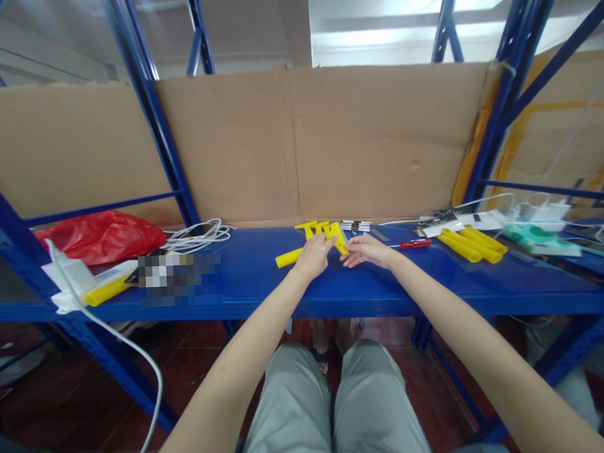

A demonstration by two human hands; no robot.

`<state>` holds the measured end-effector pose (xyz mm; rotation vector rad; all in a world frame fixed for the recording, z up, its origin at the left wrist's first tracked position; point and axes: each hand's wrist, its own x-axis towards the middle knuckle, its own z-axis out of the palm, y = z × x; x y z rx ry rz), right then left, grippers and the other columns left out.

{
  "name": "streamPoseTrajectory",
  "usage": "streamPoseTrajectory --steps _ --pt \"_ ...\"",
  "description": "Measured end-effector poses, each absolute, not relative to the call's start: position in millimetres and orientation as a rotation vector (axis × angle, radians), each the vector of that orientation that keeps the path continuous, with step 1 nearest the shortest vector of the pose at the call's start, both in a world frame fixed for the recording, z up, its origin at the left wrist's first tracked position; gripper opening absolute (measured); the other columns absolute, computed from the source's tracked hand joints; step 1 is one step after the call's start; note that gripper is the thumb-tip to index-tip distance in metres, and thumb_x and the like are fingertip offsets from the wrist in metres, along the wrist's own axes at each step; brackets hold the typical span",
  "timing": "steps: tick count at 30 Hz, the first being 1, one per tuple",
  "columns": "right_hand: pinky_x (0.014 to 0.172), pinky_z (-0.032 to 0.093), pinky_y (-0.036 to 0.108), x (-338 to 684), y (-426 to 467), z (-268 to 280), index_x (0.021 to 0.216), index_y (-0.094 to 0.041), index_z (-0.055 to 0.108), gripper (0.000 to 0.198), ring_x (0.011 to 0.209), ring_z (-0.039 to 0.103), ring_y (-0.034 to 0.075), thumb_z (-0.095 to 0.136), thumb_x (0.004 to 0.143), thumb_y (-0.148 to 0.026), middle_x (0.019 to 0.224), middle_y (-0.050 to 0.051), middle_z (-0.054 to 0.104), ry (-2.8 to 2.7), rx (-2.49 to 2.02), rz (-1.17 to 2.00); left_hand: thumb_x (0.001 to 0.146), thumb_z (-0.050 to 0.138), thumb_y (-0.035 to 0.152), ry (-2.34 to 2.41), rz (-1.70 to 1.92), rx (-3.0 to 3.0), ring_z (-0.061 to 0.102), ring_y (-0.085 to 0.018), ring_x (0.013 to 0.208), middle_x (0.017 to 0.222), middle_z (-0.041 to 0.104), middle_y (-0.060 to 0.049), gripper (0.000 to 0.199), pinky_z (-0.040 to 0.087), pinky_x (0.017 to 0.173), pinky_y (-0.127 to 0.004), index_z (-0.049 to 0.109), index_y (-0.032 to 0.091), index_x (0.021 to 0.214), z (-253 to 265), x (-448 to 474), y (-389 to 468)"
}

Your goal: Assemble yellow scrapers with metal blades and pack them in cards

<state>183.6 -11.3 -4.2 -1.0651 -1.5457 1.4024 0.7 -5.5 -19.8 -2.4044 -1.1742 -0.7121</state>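
Note:
Above the blue shelf top, a flat yellow plastic piece with small holes [338,235] is tilted up between my hands. My left hand [312,258] has its fingers closed at the piece's left side; part of the grip is hidden behind the hand. At its lower right edge is my right hand [367,252], fingers loosely bent and apart, the fingertips close to or touching the piece. A yellow tube [287,258] lies left of my left hand, its right end hidden by the hand. Yellow T-shaped parts [308,227] lie just behind.
Black-and-white cylindrical parts [356,225] lie at the back. A red-handled screwdriver [415,244] is to the right, then several yellow tubes [460,245]. On the left are a white cable coil [202,234] and a red plastic bag [105,238]. Cardboard [228,149] walls the back.

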Motion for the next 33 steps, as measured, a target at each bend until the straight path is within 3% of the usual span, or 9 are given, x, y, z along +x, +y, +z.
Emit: streamPoseTrajectory --steps 10,19,25,33 --pt "0.052 0.054 0.021 189.3 -8.5 -7.7 0.070 -0.014 0.053 0.015 0.055 0.068 0.015 0.057 0.085 -0.012 0.065 0.008 0.071 -1.633 -1.037 1.401 0.086 0.039 0.006 -1.205 -0.661 -2.451 0.055 -0.022 0.101 0.108 0.057 -0.012 0.047 0.045 0.089 -0.036 0.051 0.017 0.130 -18.7 0.2 -11.4" --pt "0.052 0.054 0.023 189.6 -10.9 -2.9 0.084 -0.015 0.054 0.014 0.055 0.067 0.015 0.044 0.092 -0.016 0.075 0.010 0.073 -1.591 -0.999 1.457 0.087 0.041 0.009 -1.232 -0.762 -2.491 0.056 -0.023 0.098 0.106 0.056 -0.013 0.046 0.047 0.087 -0.037 0.051 0.016 0.131 -16.2 -0.9 -9.8" --pt "0.052 0.053 0.021 193.1 -9.3 -5.5 0.085 -0.017 0.051 0.007 0.054 0.066 0.013 0.049 0.091 -0.020 0.076 0.008 0.073 -1.609 -0.910 1.484 0.087 0.042 0.008 -1.163 -0.862 -2.517 0.056 -0.022 0.099 0.101 0.056 -0.011 0.045 0.048 0.087 -0.036 0.052 0.014 0.130 -19.1 -3.1 -6.1" --pt "0.052 0.052 0.021 195.2 -1.0 -16.7 0.080 -0.018 0.050 0.014 0.053 0.065 0.012 0.059 0.086 -0.026 0.074 0.007 0.072 -1.627 -0.872 1.477 0.085 0.042 0.007 -1.106 -0.874 -2.518 0.057 -0.021 0.097 0.103 0.056 -0.011 0.046 0.048 0.088 -0.036 0.053 0.016 0.129 -23.0 -6.4 -1.4"
